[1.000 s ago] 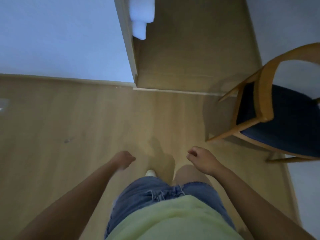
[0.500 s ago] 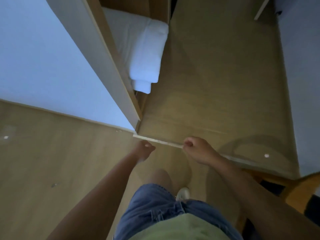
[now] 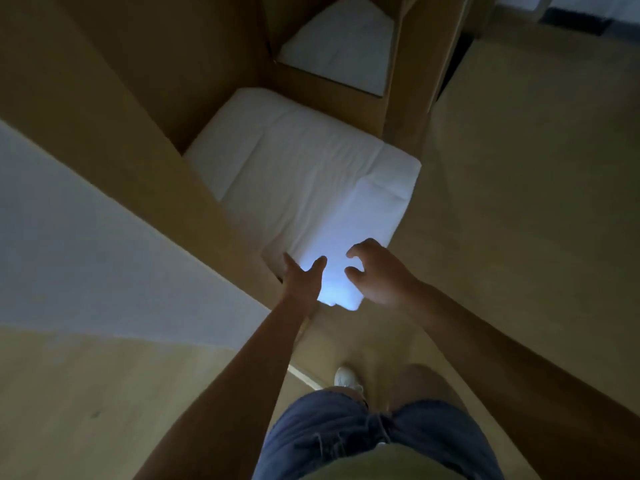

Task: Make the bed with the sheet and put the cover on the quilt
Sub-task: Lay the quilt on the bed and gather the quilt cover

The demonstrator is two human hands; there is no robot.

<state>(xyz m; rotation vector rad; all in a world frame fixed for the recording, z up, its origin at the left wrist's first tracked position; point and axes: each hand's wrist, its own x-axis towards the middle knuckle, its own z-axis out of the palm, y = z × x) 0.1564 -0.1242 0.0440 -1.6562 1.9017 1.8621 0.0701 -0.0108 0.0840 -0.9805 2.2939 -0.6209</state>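
White bedding lies in a wooden bed frame, running from the middle of the view up toward 11 o'clock. It is creased and has a thicker folded part at its near end. Whether the top layer is the sheet or the quilt cannot be told.

Both hands are stretched out over that near end, just below centre. The left hand is at the 7 o'clock corner of the bedding, beside the frame board, its fingers straight and spread and gripping nothing. The right hand is at the 5 o'clock corner, its fingers loosely hooked like a claw and closed on nothing. Whether either hand touches the cloth cannot be told.

At 12 o'clock a second white pad sits in another wooden compartment. A white wall fills 9 o'clock, and wooden floor spreads from 3 o'clock. At 6 o'clock are denim shorts and a white shoe.
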